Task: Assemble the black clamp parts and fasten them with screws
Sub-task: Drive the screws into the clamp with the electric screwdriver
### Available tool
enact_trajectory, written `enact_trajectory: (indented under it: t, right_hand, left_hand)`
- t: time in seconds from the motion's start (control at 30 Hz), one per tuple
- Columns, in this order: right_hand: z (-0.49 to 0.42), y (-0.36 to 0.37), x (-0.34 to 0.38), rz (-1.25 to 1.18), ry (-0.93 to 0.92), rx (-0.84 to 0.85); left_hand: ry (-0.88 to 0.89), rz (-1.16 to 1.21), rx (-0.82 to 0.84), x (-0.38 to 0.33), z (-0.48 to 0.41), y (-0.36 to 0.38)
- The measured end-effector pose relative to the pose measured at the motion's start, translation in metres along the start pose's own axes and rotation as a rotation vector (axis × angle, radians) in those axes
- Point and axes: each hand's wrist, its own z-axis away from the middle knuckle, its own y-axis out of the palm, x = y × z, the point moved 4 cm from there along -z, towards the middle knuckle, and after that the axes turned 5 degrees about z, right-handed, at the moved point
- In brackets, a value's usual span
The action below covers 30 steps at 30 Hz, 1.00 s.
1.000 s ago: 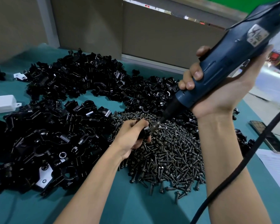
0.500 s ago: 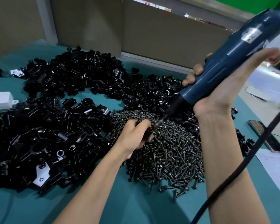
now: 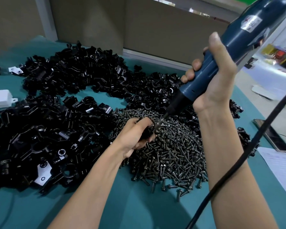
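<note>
**Left hand** (image 3: 136,135): fingers curled tight round a small black clamp piece (image 3: 146,138). The piece is mostly hidden in the grip and is held just over the far edge of the screw heap (image 3: 173,152).

**Right hand** (image 3: 216,80): wrapped round the barrel of a blue electric screwdriver (image 3: 241,45). The tool is tilted, with its bit (image 3: 160,123) angled down-left to meet the held piece beside the left fingertips (image 3: 149,124). Whether a screw is seated under the bit cannot be told.

**Stock**: loose clamp parts (image 3: 56,123) are heaped left of the screws and behind them on the teal tabletop (image 3: 139,205).

**Other**:
- power cable (image 3: 238,164), crossing the right forearm
- white box (image 3: 0,99), at the left edge
- phone (image 3: 271,138) and paper sheet (image 3: 281,167), to the right

**Hazards, as judged**:
- The bit works very close to bare fingertips, so a slip off the screw head would drive it into them.
- The slanted tool may start the screw crooked and cross-thread it.
- Driving torque could twist the small piece out of the one-handed grip.
- The trailing cable could sweep screws off the heap.
</note>
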Motion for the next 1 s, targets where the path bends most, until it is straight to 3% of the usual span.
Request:
enact_trajectory:
  t: [0.3, 0.73, 1.0]
  right_hand:
    - [-0.0037, 0.0008, 0.0044, 0.045, 0.038, 0.001]
    - [-0.0082, -0.0052, -0.0013, 0.03, 0.029, -0.065]
    - [-0.0051, -0.0008, 0.0004, 0.032, 0.013, 0.023]
  left_hand:
    - [-0.013, -0.026, 0.034, 0.0, 0.0018, 0.0035]
    - [-0.001, -0.099, -0.045, 0.0002, -0.0017, -0.0015]
    - [-0.026, -0.061, -0.001, 0.0032, -0.0034, -0.0002]
